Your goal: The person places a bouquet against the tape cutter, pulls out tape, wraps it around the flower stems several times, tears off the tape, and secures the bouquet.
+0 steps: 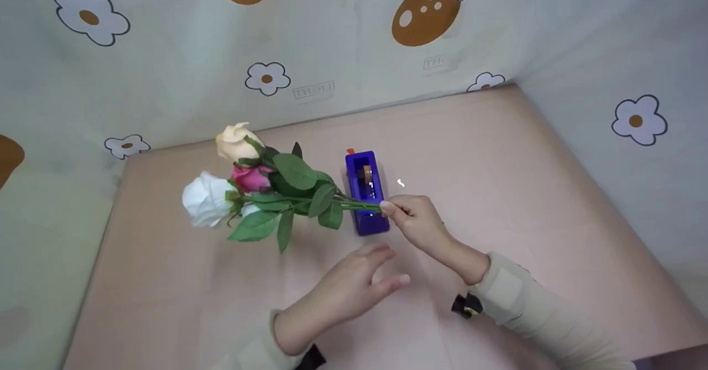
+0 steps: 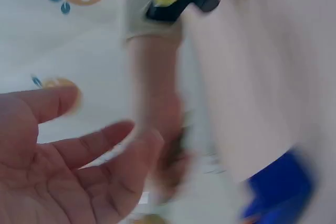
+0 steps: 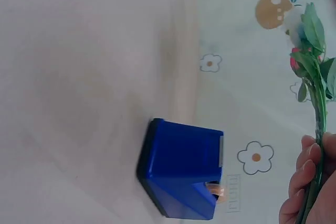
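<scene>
My right hand (image 1: 417, 220) grips the green stems of a small bunch of artificial roses (image 1: 293, 173), held above the table with the blooms pointing left. White, cream and pink heads show among green leaves. In the right wrist view the fingers of the right hand (image 3: 307, 182) wrap round the stems. My left hand (image 1: 354, 281) hangs in front of the bunch, fingers apart and bent a little, holding nothing. Below the stems a blue tape dispenser (image 1: 369, 223) stands on the table, a roll of tape (image 3: 214, 191) inside it. The left wrist view is blurred.
The table (image 1: 487, 154) has a pinkish-beige top. Pale cloth (image 1: 354, 43) printed with flowers and fruit rises behind it and at both sides. A small shiny white mark (image 1: 401, 182) lies right of the dispenser. A dark device (image 1: 467, 306) is strapped at the right wrist.
</scene>
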Motion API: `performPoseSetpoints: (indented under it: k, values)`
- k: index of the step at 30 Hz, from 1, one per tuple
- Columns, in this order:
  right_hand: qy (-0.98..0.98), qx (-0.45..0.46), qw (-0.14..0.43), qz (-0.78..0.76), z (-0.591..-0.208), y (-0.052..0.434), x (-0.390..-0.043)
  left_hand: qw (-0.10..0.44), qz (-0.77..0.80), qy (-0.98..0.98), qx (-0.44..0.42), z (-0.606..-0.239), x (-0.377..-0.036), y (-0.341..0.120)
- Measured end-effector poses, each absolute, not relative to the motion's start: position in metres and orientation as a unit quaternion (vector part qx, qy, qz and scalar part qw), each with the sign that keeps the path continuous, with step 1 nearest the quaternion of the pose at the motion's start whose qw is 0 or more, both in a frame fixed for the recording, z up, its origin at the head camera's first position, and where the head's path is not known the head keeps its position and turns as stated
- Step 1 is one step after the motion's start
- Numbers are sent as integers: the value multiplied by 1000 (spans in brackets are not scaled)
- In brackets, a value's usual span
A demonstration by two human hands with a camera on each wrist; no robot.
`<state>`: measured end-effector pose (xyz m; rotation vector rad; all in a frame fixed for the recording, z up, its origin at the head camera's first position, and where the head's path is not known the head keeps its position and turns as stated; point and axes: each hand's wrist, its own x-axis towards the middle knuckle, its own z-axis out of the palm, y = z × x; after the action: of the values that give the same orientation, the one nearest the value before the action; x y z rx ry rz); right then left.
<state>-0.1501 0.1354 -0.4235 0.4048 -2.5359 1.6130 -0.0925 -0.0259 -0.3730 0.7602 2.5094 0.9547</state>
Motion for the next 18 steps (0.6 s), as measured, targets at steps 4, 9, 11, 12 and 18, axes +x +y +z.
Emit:
performPoseSetpoints:
  k: [4, 9, 11, 12, 18]
  values:
    - [-816, 119, 73, 561, -409, 129, -141, 127, 544, 819, 129, -416, -109, -25]
    - [-794, 120, 82, 590, -414, 124, -137, -43, 718, 695, 9, -426, -116, -9]
    - [-786, 124, 83, 600, -414, 120, -134, -84, 755, 650, -17, -424, -116, -4]
    - [-783, 129, 81, 604, -414, 118, -133, -98, 768, 632, -25, -423, -116, -1]
    - [-773, 144, 73, 613, -418, 110, -128, -149, 793, 590, -37, -423, -115, 3]
